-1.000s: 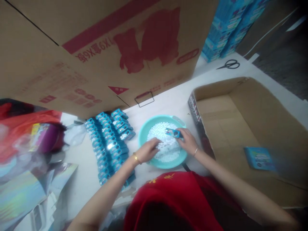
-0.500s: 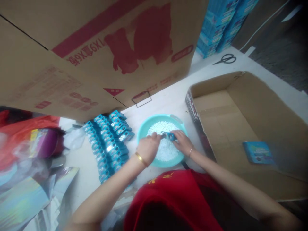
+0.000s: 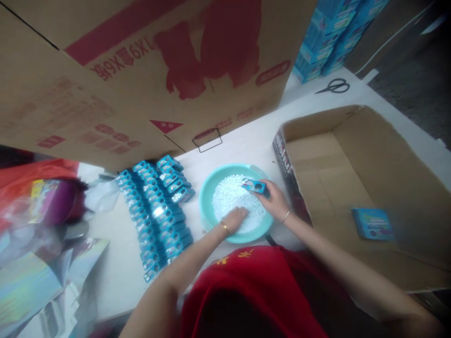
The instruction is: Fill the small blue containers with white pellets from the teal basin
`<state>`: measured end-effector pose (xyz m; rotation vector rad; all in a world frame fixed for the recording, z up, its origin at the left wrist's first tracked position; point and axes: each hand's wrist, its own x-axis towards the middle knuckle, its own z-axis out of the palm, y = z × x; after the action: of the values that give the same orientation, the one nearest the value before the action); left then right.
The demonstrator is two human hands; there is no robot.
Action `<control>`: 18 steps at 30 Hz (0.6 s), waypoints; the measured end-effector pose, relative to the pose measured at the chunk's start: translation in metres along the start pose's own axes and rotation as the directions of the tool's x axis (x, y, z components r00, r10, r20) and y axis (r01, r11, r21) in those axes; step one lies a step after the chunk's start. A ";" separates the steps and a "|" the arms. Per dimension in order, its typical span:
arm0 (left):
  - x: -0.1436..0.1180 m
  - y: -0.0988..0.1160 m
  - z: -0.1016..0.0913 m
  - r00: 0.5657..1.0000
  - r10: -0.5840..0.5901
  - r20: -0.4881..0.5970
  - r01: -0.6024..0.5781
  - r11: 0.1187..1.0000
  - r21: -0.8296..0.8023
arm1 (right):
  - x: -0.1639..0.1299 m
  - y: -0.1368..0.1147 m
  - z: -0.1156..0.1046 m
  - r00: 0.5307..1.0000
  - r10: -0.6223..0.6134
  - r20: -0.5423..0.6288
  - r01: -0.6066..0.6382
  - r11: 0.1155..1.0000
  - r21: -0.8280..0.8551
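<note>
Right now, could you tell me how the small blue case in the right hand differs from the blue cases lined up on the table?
The small blue case is single, held by the right hand above the teal basin of white pellets. The lined-up blue cases are many, resting untouched in overlapping rows on the table, left of the basin. Both look alike in colour and size.

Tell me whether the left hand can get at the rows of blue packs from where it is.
Probably yes: the left hand rests in the teal bowl, and the blue packs lie just beside it, with nothing between.
</note>
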<state>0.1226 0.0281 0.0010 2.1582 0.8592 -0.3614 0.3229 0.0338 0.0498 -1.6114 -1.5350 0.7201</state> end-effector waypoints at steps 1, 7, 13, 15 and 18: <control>-0.004 0.002 0.003 1.000 0.024 0.007 -0.024 0.999 -0.026 | -0.001 0.001 0.000 1.000 0.003 0.002 -0.003 1.000 0.002; -0.035 0.002 -0.017 0.993 0.112 -0.047 -0.122 0.914 -0.387 | -0.009 0.005 0.001 0.999 0.001 0.036 -0.001 1.000 0.008; -0.072 0.009 -0.086 0.981 0.089 -0.174 -0.154 0.900 -0.408 | -0.013 0.006 0.005 0.994 -0.048 0.094 0.051 0.998 -0.027; -0.079 0.016 -0.113 0.980 0.061 -0.191 -0.118 0.946 -0.301 | -0.015 0.005 0.007 0.987 -0.090 0.132 0.096 0.994 -0.043; -0.080 0.034 -0.144 0.990 -0.023 -0.142 0.014 0.998 -0.065 | -0.019 0.001 0.012 0.972 -0.156 0.174 0.167 0.984 -0.052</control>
<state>0.0844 0.0828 0.1556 2.1379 0.9578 -0.1873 0.3112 0.0171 0.0401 -1.4824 -1.8071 0.7373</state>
